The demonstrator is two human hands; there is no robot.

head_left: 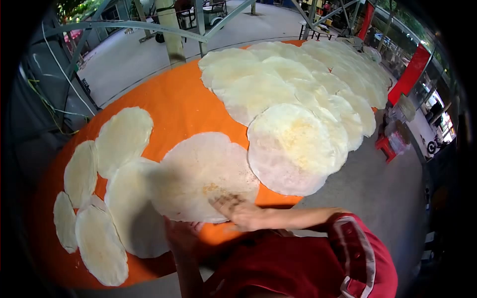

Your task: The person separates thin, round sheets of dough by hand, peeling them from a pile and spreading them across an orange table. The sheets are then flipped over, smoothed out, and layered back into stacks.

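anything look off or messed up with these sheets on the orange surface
Nothing stands out. The thin round pale sheets lie flat and overlapping on the orange surface; the right hand presses flat on one, which has only a small yellowish patch.

Your right hand (237,208) lies flat, palm down and fingers spread, with the forearm running in from the right out of a red sleeve (white stripes along it). Your left hand (183,238) sits lower and in shadow, forearm rising from below, its fingers too dim to read.
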